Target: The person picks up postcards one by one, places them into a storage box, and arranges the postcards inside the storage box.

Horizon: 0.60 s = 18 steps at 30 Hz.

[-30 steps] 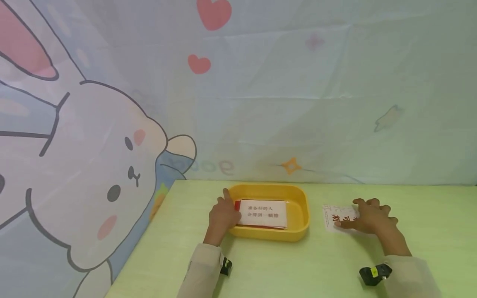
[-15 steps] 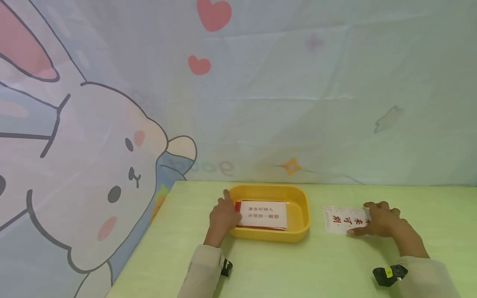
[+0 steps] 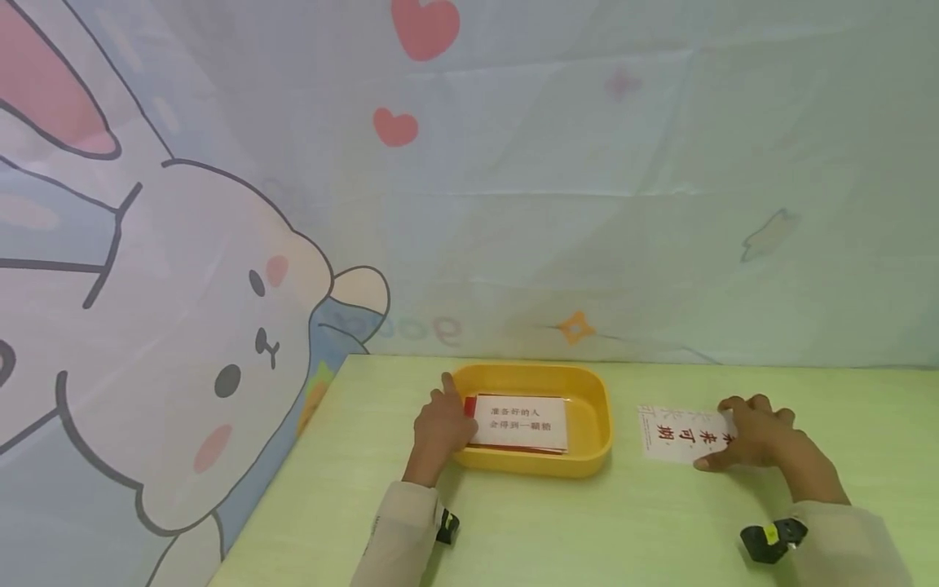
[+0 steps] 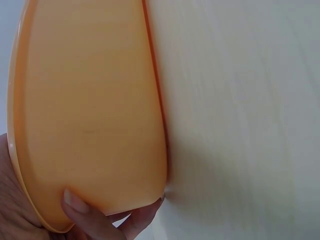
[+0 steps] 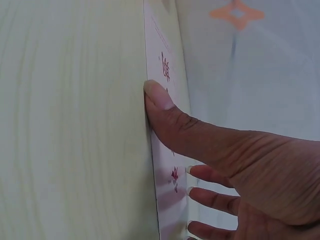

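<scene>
At its left end, a yellow plastic tray (image 3: 531, 463) is held by my left hand (image 3: 440, 424). In the left wrist view the thumb (image 4: 82, 212) presses its outer wall, with other fingers round the corner. Several white and red cards (image 3: 522, 420) lie stacked in the tray, the top one printed with dark characters. To the tray's right, a white card with red characters (image 3: 678, 432) lies flat on the table. My right hand (image 3: 763, 440) spans the card's right part, the thumb at its near edge and curled fingers at its far edge; that end is hidden under the hand.
The light green table (image 3: 572, 530) ends at a hanging cloth backdrop (image 3: 543, 196), close behind the tray. A cartoon rabbit (image 3: 169, 342) is printed on the cloth at the left. Black wrist cameras (image 3: 773, 540) are strapped to both wrists.
My right hand has slid right along the card, uncovering more red characters, and its thumb has moved to the near edge. The card, tray and left hand have stayed in place.
</scene>
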### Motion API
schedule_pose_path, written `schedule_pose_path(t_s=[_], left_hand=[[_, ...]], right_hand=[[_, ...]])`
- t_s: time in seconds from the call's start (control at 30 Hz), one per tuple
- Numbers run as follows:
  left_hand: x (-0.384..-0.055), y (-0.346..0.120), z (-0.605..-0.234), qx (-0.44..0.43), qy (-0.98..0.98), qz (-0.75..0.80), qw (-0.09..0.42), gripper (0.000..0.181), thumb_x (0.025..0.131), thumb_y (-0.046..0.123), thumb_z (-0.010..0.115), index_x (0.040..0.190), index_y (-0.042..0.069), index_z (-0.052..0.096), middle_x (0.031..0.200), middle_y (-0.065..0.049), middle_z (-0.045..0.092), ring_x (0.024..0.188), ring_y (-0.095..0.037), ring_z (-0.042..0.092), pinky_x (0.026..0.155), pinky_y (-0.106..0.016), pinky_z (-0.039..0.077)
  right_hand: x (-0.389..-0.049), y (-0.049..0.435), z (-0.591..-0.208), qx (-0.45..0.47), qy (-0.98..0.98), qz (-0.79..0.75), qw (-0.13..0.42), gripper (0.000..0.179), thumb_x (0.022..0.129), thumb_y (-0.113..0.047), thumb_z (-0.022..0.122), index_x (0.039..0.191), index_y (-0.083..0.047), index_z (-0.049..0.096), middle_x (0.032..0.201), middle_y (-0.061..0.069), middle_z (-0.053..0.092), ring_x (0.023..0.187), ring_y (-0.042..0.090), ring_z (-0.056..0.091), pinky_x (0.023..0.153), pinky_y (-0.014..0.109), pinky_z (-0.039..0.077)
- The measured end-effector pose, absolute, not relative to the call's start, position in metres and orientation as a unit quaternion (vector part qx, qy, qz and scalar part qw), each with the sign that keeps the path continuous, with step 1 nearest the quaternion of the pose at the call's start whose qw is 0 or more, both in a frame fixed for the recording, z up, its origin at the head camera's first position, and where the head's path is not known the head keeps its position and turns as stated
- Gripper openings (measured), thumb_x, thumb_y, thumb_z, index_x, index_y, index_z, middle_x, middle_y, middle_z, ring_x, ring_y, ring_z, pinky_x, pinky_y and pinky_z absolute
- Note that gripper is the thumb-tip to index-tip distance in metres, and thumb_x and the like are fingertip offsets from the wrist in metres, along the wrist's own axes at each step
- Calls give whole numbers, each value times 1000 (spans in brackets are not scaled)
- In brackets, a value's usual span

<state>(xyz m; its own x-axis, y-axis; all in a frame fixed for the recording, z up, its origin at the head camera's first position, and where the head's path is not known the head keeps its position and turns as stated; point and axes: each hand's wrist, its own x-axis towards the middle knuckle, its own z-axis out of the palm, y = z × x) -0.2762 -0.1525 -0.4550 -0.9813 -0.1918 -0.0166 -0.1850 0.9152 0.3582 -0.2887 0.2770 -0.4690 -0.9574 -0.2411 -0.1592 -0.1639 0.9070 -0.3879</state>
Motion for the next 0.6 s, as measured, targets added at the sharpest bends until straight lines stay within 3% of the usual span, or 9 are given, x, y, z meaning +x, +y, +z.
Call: schedule_pose_path(t_s=[0.27,0.6], left_hand=[[-274,-152,-452,94,-979,-179,13,83,84,15,64,154,0,22,124,-27,55,75,-31,57,69,-46,55],[-273,-151,-451,95,-979,-181,10,83,84,15,65,154,1,22,127,-27,54,76,-32,57,71,-47,55]], right_hand=[[-288,274,-463,-107,973,-178,99,109,64,-55,87,131,15,37,121,48,32,100,66,31,78,74,41],[-293,274,-464,-97,973,-181,107,110,57,-58,90,124,14,40,116,42,36,96,59,32,74,65,42]])
